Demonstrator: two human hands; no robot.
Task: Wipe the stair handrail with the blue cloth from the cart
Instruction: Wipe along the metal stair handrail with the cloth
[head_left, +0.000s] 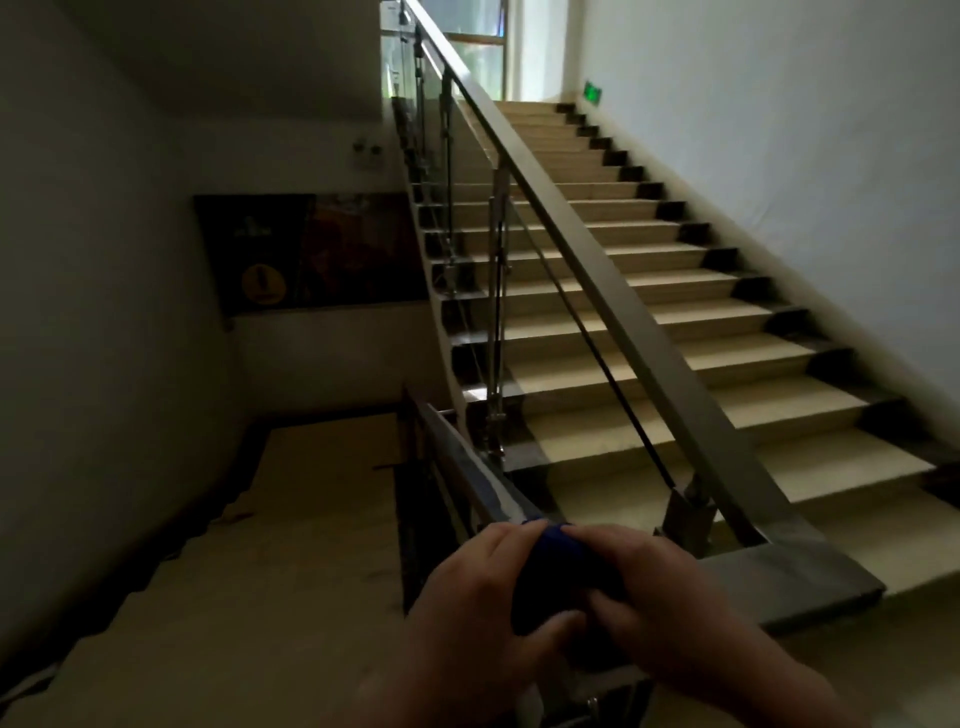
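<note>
Down at the bottom of the view, both hands close around the blue cloth (563, 577), which is bunched into a small dark bundle between them. The left hand (478, 597) grips the cloth from its left side, with the fingers curled over the top and the thumb pressed on the near face. The right hand (670, 603) grips it from the right side in the same way, fingers bent over the top edge, thumb on the front. The cloth sits at the near end of the lower handrail (467, 467), and this rail runs away from the hands toward the landing (322, 467). I cannot tell if the cloth presses on the rail or is only held just above it. A second, long handrail (587, 249) climbs beside the stairs (675, 322) to the upper floor, with glass panels (545, 332) under it. On the right wall a green sign (592, 92) glows near the top of the stairs. A dark poster (311, 249) hangs on the far wall at the left.
</note>
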